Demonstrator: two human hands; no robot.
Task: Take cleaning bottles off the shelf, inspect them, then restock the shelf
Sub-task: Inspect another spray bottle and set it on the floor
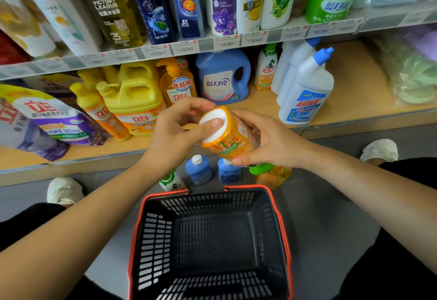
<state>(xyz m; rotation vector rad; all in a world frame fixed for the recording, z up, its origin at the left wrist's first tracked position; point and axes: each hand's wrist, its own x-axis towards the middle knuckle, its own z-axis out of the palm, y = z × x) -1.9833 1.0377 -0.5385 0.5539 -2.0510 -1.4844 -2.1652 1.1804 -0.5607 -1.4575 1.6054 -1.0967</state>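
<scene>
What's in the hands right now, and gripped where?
An orange bottle, tipped base-up: left hand at its white base, thumb on it; right hand round its body.

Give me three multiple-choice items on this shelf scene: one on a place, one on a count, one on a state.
1. The basket stands: A on the floor; B on the lower shelf; C on the person's arm.
2. Blue bottles on the floor: A one; B two; C four.
3. The orange bottle is held by: A one hand alone; B both hands; C nobody.
Key: 1 A, it sits on the grey floor; 2 B, two stand side by side beyond the basket; 3 B, the left hand and right hand both grip it.
</scene>
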